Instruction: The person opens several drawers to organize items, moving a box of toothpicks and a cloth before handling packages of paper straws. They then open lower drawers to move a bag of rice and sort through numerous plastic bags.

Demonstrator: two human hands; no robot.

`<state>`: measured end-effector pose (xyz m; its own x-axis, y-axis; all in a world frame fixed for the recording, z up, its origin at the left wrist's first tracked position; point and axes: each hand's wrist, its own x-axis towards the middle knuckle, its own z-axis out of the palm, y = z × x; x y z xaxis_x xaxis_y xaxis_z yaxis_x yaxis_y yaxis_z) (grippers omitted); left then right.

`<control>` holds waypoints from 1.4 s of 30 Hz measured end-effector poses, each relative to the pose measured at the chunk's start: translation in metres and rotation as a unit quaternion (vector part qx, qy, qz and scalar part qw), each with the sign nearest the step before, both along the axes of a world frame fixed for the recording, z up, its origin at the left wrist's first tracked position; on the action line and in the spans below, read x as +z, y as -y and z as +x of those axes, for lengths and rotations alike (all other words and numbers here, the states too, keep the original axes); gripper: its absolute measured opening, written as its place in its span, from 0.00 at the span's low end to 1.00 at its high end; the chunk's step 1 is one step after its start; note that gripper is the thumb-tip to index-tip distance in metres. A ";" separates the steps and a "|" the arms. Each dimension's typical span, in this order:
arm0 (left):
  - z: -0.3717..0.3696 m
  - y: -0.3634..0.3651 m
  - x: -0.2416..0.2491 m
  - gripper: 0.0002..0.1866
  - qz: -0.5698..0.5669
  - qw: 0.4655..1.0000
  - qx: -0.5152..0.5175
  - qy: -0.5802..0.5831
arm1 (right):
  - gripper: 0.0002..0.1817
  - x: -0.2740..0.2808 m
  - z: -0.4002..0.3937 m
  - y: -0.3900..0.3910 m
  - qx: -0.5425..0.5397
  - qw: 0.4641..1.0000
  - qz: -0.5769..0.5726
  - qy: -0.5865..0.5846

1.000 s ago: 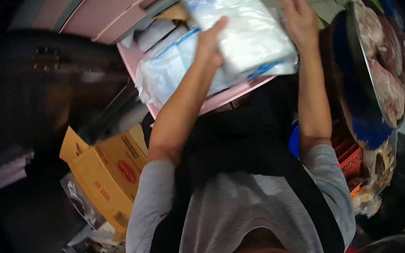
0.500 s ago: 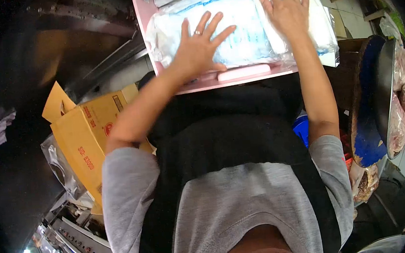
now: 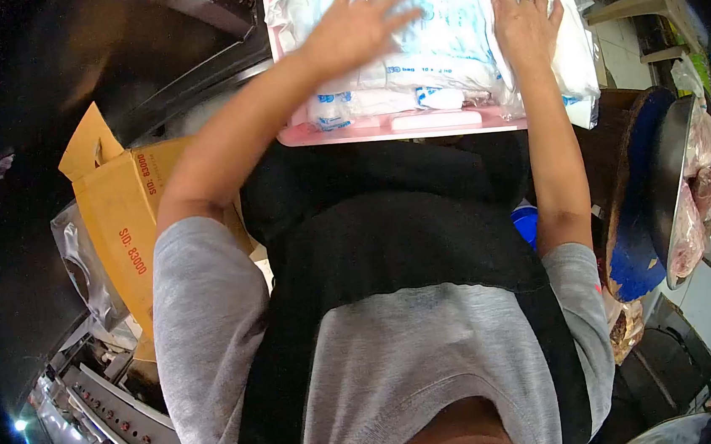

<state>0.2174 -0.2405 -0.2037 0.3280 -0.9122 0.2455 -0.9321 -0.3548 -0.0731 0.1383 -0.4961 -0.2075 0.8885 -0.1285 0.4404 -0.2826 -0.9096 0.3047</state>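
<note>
A pink drawer [image 3: 348, 136] at the top centre holds white plastic packs with blue print. Over the large left pack [image 3: 449, 32] is my left hand [image 3: 356, 29], fingers spread and slightly blurred; whether it touches the pack cannot be made out. My right hand [image 3: 526, 23] lies with spread fingers on the right-hand white pack [image 3: 572, 68], which is wrapped in clear plastic. Smaller rolled packs [image 3: 379, 103] show along the drawer's front, below the large pack. Neither hand grips anything.
An open cardboard box [image 3: 119, 226] stands at the left, beside clear plastic [image 3: 89, 271]. On the right, a metal tray [image 3: 678, 185] carries bagged meat [image 3: 707, 178], next to a worn blue board [image 3: 638, 214]. A metal panel with knobs [image 3: 124, 424] is at lower left.
My left hand has moved up over the large pack, whose front edge now lies farther back, showing the smaller packs. My right hand stays on its pack. The view has shifted slightly.
</note>
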 end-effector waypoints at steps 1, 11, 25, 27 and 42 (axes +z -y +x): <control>-0.024 -0.004 0.008 0.42 0.058 0.997 0.024 -0.033 | 0.21 -0.002 -0.001 0.001 0.006 1.000 0.007 0.003; 0.086 -0.009 0.051 0.37 0.090 0.970 0.141 -0.178 | 0.28 0.050 -0.018 0.030 0.081 0.995 0.043 -0.032; 0.033 0.019 0.003 0.46 0.088 0.952 0.119 -0.268 | 0.50 0.029 -0.004 0.065 -0.138 0.924 0.353 -0.043; -0.014 -0.005 -0.003 0.39 -0.014 0.961 0.142 -0.237 | 0.45 0.025 -0.004 0.070 -0.110 0.928 0.355 -0.007; -0.038 -0.015 -0.013 0.26 -0.186 0.963 0.104 -0.165 | 0.25 0.058 0.114 -0.080 0.418 0.879 0.184 -0.136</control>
